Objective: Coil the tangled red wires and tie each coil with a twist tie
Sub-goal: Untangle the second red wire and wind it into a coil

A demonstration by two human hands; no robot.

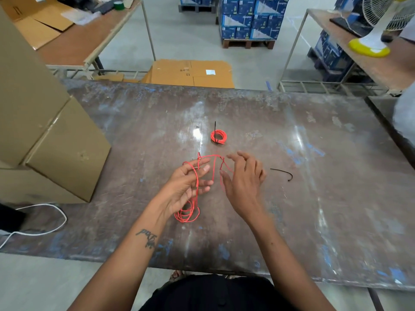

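Overhead, hands (188, 185) looping red wire (197, 182), labels illegible

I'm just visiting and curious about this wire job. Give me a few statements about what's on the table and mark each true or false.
1. One red coil already lies tied on the table. True.
2. A loose black tie lies left of the hands. False: it lies to the right of the right hand.
3. The left hand has loose red wire running through its fingers. True.
4. The right hand is holding the black tie. False: the tie lies on the table, apart from it.
5. A cardboard box stands on the table's left side. True.
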